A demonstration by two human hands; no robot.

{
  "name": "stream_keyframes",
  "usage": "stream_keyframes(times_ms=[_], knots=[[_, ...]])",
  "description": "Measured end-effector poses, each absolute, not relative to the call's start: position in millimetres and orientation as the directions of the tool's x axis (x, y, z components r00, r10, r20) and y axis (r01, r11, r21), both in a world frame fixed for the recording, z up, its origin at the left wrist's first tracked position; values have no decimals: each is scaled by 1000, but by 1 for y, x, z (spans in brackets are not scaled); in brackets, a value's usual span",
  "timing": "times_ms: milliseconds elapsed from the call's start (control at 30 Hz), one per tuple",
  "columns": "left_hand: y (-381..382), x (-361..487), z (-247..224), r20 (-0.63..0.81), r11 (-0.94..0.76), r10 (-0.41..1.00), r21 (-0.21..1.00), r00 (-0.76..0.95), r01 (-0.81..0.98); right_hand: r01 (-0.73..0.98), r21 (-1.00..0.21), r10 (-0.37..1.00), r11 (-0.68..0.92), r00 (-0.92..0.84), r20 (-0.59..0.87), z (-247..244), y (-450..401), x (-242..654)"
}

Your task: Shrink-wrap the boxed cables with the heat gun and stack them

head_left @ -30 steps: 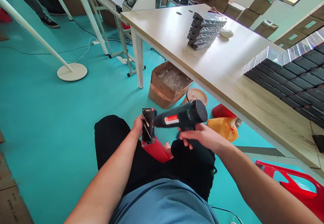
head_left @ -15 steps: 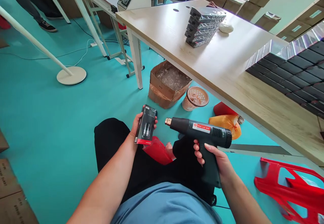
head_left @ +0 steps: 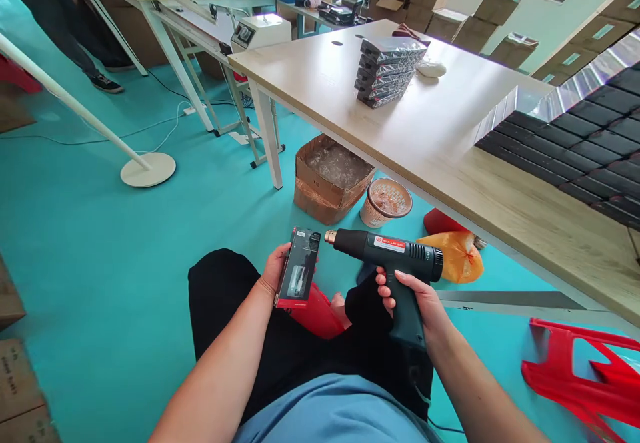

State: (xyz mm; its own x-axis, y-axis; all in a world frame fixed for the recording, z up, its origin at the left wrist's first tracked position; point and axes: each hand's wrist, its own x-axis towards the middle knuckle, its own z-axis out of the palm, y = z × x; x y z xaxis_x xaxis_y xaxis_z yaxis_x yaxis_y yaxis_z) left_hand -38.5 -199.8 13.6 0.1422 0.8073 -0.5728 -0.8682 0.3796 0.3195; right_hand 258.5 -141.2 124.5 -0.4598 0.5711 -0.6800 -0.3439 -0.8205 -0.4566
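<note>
In front of my knees, my left hand (head_left: 278, 266) grips a small black box (head_left: 300, 266) with a red lower edge and a pale pictured item on its front. My right hand (head_left: 413, 299) is wrapped round the handle of a black heat gun (head_left: 395, 249) with a red label. The gun's copper-coloured nozzle points left at the box's upper right edge, a small gap away. A cable runs down from the bottom of the handle. Part of my left fingers is hidden behind the box.
A wooden-topped table (head_left: 310, 89) carries a stack of wrapped boxes (head_left: 387, 73) and rows of black boxes (head_left: 575, 136). Below stand a carton (head_left: 325, 189) of clear plastic and a waste basket (head_left: 383, 213). A red plastic stool (head_left: 555, 363) lies right. Another person's legs (head_left: 55, 16) show far left.
The box has turned in my left hand and its front is angled differently. The heat gun's nozzle is now nearer to the box. The whole view has tilted up slightly.
</note>
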Motion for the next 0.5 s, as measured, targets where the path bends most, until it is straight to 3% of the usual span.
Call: stream_keyframes(times_ms=[133, 300, 500], knots=[[-196, -37, 11, -584, 384, 801, 328, 134, -863, -255, -557, 605, -790, -471, -642, 135, -141, 244], [-188, -40, 4, -682, 359, 731, 338, 37, -870, 57, -754, 560, -654, -633, -534, 154, -144, 229], [-189, -42, 6, -630, 326, 773, 302, 69, -896, 127, -872, 713, -473, -527, -463, 168, -132, 212]])
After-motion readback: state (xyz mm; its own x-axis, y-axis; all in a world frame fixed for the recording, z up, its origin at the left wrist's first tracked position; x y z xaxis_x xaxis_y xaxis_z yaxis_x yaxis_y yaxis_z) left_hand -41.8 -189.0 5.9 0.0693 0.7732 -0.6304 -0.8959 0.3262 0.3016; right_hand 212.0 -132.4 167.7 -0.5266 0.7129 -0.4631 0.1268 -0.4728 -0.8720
